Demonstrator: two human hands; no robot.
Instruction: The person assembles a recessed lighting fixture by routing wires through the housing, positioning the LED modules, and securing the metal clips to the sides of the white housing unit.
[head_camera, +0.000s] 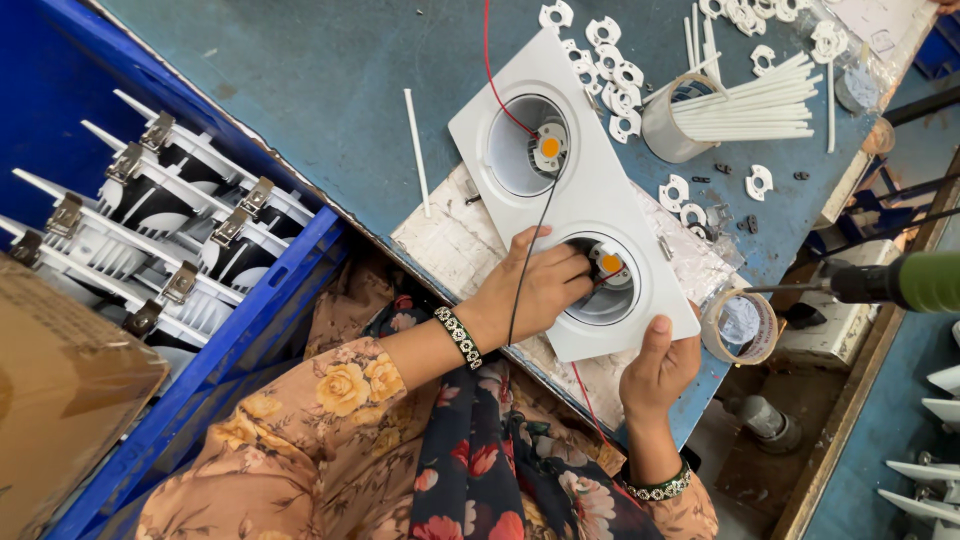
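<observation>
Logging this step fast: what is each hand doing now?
Left hand: fingers pinched inside the light housing, on its wires.
Right hand: gripping the housing's edge.

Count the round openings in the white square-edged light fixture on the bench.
2. One opening lies at the far end of the white fixture; the other is near the person, where the left hand reaches in.

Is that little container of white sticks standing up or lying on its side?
Lying on its side: the container points its mouth sideways, white sticks spilling across the table.
</observation>
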